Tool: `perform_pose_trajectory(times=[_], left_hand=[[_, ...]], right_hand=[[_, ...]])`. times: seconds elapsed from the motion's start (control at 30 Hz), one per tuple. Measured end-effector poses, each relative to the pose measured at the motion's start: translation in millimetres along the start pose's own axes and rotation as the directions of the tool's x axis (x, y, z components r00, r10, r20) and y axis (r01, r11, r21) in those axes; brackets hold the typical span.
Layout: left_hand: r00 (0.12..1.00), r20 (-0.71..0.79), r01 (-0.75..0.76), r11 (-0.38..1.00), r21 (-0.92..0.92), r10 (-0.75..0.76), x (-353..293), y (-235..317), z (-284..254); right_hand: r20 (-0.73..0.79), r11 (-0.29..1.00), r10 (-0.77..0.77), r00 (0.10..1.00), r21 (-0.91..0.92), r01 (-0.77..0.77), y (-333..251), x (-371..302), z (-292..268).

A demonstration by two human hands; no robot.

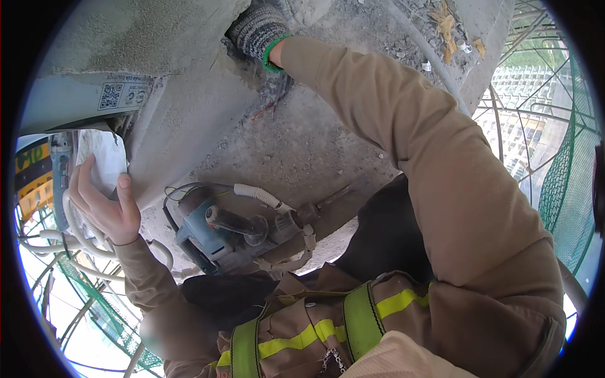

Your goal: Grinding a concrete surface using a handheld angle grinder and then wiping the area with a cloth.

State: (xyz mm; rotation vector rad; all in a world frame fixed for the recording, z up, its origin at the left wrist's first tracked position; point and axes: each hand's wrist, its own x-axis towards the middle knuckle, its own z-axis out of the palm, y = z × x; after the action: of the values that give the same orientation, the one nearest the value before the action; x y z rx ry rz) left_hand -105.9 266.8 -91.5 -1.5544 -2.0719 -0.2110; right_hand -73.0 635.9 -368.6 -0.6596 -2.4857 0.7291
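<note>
My right hand [258, 33], in a grey-and-black knitted glove with a green cuff, reaches into a rough hole in the concrete [236, 69] at the top. Its fingers are hidden inside the hole. At the left my bare left hand [104, 201] rests against a whitish, smooth-faced piece [104, 154], thumb apart from the fingers. A blue-grey demolition hammer [220, 236] lies on the dusty surface between my arms. It has a dark side handle [236, 223] and a pale corrugated hose [258, 194], and its front end points right.
Beside my left hand stands another grey-blue power tool [61, 164] with pale hoses [82, 242]. A pale labelled casing [82, 97] juts in above it. Rubble lies at the top right by a grey conduit [428, 50]. Green netting [567, 170] and metal bars edge the drop.
</note>
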Motion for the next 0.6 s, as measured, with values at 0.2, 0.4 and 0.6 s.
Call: perform_pose_trajectory(times=[0.2, 0.4, 0.6], left_hand=[[1.0, -0.001, -0.004, 1.0, -0.001, 0.004, 0, 1, 1], [1.0, 0.007, -0.02, 1.0, -0.008, 0.02, 1, 1, -1], [1.0, 0.011, -0.016, 1.0, -0.015, 0.016, 0, 2, -2]], right_hand=[[0.168, 0.997, -0.026, 0.986, -0.062, 0.036, -11, -3, -42], [0.323, 0.976, -0.043, 0.946, -0.188, 0.108, -32, -5, -79], [0.593, 0.823, -0.059, 0.803, -0.427, 0.376, -42, 12, -106]])
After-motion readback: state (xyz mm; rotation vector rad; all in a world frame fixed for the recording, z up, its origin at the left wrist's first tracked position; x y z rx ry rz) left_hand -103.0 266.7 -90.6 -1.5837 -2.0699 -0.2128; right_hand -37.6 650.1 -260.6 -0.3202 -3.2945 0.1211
